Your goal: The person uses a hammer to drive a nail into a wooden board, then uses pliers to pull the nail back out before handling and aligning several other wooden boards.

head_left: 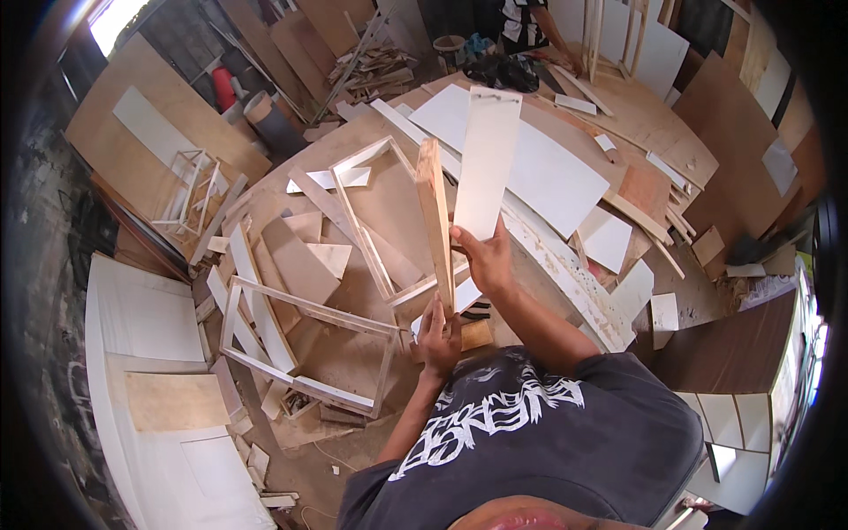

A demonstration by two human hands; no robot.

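In front of my chest, my right hand (pixel 486 258) grips the lower end of a narrow white board (pixel 486 163). That board stands up away from me, with dark marks near its far end. To its left, a bare wooden plank (pixel 435 221) is held nearly upright, seen mostly along its narrow edge. The fingers of my left hand (pixel 438 337) are at the plank's bottom end, partly hiding it. My right thumb lies close to the plank's edge; whether it touches cannot be told. Beyond the plank, a rectangular wooden frame (pixel 362 230) rests on the worktable.
Another rectangular frame (pixel 231 318) lies near my left arm. A large white panel (pixel 539 168) and board offcuts cover the table (pixel 680 146). White panels (pixel 146 309) stand at left, a dark brown cabinet (pixel 724 349) at right. A person (pixel 521 22) is at the far side.
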